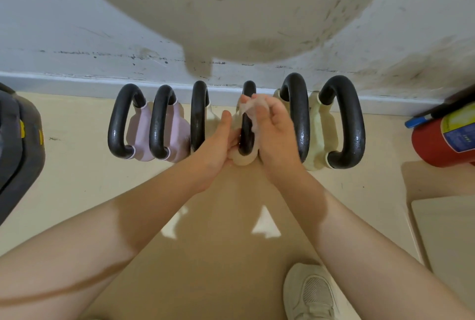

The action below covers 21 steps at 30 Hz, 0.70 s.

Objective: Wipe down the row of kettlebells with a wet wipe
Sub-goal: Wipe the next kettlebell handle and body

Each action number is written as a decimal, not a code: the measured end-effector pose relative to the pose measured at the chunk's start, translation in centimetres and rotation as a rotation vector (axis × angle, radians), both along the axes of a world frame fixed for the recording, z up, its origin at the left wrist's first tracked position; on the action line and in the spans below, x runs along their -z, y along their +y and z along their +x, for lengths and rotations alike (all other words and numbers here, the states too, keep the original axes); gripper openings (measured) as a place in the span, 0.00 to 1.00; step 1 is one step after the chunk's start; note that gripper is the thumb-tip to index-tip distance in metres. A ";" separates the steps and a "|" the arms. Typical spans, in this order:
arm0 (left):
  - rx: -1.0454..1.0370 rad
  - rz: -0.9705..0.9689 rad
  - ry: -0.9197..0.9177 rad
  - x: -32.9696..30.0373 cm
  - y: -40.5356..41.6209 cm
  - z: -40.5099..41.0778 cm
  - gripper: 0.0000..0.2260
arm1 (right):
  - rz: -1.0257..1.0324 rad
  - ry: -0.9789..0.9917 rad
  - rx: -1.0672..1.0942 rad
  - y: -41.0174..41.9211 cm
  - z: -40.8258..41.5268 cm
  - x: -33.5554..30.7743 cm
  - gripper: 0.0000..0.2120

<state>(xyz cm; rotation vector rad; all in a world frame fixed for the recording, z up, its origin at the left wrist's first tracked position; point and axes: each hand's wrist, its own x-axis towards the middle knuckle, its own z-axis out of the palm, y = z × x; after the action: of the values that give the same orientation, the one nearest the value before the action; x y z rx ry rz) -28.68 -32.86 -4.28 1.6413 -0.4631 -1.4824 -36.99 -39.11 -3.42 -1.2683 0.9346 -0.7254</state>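
A white shoe stands on the floor, nearest of all. Further out, the left hand holds the cream kettlebell, its fingers curled round the body. The right hand grips a wet wipe in curled fingers against the black handle. Left of the fingers sit two pink kettlebells. To the right are two more cream ones, then a red fire extinguisher. The wall is behind.
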 end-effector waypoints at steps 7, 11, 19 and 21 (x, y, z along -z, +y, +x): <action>0.120 -0.205 -0.807 -1.2 -1.0 -1.2 0.17 | 0.014 -0.120 -0.003 -4.0 -4.7 -3.4 0.11; 0.104 -0.241 -0.833 -1.2 -3.7 -3.5 0.16 | 0.225 -0.141 0.356 -6.9 -6.6 -4.0 0.08; -0.010 0.036 -0.487 -1.3 -11.4 -6.3 0.18 | 0.331 -0.042 0.379 -11.3 -9.2 -3.4 0.08; -0.001 0.048 -0.456 -1.3 -12.1 -5.7 0.16 | 0.268 0.010 0.359 -12.2 -9.0 -3.1 0.10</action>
<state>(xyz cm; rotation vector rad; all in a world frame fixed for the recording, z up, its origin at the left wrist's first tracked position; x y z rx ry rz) -34.40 -44.92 -3.00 2.0220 -0.6775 -1.1188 -46.00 -51.32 -0.30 -0.8792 1.2413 -0.8390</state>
